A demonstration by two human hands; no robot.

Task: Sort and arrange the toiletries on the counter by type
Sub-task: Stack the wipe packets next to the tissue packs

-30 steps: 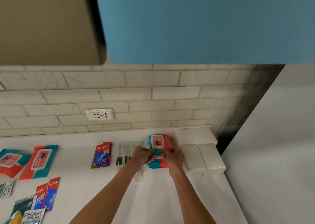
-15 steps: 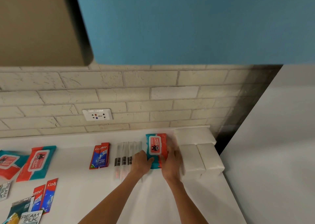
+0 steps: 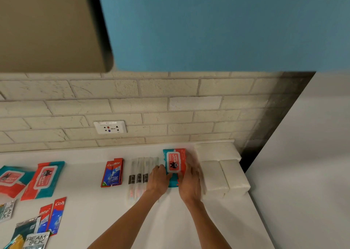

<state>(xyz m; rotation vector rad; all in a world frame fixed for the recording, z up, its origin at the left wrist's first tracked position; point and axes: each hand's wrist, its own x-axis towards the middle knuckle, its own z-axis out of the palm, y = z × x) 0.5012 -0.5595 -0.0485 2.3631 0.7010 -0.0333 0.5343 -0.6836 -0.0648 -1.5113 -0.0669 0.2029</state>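
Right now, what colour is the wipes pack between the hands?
Wipes pack: teal with a red-orange front, head view.

1. Centre-right of the frame: a wipes pack (image 3: 174, 163) lies flat on the white counter (image 3: 85, 184), a hand on each side.
2. Left hand (image 3: 158, 180) touches its left edge; right hand (image 3: 189, 182) lies along its right edge, fingers blurred.
3. Wrapped toothbrushes (image 3: 140, 170) sit just left, then toothpaste (image 3: 112, 173).
4. White tissue packs (image 3: 215, 176) sit just right.
5. Far left: two more wipes packs (image 3: 44, 180).
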